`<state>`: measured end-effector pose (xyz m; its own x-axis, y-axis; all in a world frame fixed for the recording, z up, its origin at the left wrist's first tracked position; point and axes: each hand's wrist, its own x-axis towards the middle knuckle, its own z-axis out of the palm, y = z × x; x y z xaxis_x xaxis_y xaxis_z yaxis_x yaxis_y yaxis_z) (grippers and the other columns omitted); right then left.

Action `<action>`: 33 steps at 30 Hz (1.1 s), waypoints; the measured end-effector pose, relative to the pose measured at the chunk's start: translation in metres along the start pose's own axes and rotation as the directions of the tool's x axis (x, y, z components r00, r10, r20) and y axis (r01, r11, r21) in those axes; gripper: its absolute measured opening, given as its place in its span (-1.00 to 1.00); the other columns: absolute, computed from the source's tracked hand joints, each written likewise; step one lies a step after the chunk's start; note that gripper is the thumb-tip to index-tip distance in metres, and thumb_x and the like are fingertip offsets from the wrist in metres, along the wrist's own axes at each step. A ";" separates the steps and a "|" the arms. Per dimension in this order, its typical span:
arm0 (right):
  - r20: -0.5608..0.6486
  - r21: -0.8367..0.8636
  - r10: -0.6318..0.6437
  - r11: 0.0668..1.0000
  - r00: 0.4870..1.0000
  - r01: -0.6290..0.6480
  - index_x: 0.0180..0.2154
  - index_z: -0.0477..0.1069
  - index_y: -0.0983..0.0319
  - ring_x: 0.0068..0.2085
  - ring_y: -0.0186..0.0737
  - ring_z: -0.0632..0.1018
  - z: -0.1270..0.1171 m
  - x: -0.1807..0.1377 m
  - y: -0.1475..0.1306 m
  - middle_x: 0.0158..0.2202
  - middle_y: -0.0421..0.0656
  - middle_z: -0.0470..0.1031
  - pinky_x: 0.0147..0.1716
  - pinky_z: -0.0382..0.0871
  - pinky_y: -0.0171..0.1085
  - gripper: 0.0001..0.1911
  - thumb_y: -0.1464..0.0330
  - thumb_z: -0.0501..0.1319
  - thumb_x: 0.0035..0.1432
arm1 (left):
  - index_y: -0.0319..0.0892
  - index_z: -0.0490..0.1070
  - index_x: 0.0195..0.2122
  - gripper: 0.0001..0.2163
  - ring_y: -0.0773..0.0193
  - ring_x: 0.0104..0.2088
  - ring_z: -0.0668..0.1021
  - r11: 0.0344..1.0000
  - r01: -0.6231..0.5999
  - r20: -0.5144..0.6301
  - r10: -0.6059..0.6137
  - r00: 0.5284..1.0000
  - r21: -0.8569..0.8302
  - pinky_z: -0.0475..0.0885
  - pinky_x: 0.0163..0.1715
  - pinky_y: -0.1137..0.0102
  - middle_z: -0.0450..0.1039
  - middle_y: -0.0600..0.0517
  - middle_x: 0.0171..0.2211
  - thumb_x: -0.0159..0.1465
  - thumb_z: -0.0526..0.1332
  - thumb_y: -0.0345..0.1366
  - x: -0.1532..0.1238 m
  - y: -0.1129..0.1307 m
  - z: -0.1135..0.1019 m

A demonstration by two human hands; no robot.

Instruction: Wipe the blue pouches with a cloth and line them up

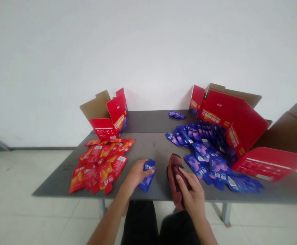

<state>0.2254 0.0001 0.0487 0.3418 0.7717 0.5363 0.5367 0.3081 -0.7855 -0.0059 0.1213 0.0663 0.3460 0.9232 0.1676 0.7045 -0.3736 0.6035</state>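
Note:
My left hand is closed on a small stack of blue sachets near the front edge of the dark grey table. My right hand grips a dark red drawstring pouch by its open mouth, just right of the blue stack. A heap of red and orange sachets lies to the left of my left hand. To the right of the pouch, many blue sachets are spread over the table.
An open red carton stands at the back left. Open red cartons stand at the back right, and a large one lies on its side at the right. A few blue sachets lie at the back. A white wall is behind.

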 end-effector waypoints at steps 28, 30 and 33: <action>0.342 -0.085 -0.069 0.991 0.937 0.104 0.13 0.53 0.02 -0.06 -0.13 0.61 0.005 0.043 -0.016 -0.05 -0.11 0.58 -0.02 0.49 -0.16 -0.66 0.14 0.22 0.40 | -0.22 0.42 0.22 -0.68 0.11 0.30 0.44 0.775 -0.442 -0.033 0.509 0.860 0.452 0.42 0.23 0.13 0.42 -0.14 0.28 0.53 0.01 -0.41 -0.139 0.010 0.010; 0.397 -0.128 -0.134 0.972 0.908 0.199 0.16 0.52 0.02 -0.08 -0.13 0.61 0.015 0.053 -0.028 -0.07 -0.09 0.56 -0.03 0.50 -0.15 -0.65 0.15 0.18 0.43 | -0.24 0.39 0.25 -0.61 0.13 0.32 0.41 0.767 -0.455 -0.026 0.521 0.853 0.452 0.42 0.25 0.14 0.40 -0.14 0.29 0.52 -0.07 -0.49 -0.143 0.008 0.013; 0.478 -0.160 -0.247 0.919 0.843 0.360 0.16 0.52 0.05 -0.06 -0.11 0.58 0.038 0.051 -0.046 -0.05 -0.07 0.55 -0.02 0.49 -0.14 -0.64 0.16 0.16 0.45 | -0.26 0.40 0.25 -0.60 0.13 0.28 0.46 0.768 -0.478 -0.022 0.537 0.843 0.425 0.45 0.24 0.15 0.46 -0.13 0.24 0.50 -0.07 -0.51 -0.146 0.004 0.016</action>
<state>0.1890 0.0462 0.1006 -0.2132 0.8403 0.4985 0.7398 0.4721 -0.4794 -0.0439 -0.0164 0.0313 0.6564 0.5799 0.4826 0.6395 -0.7670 0.0519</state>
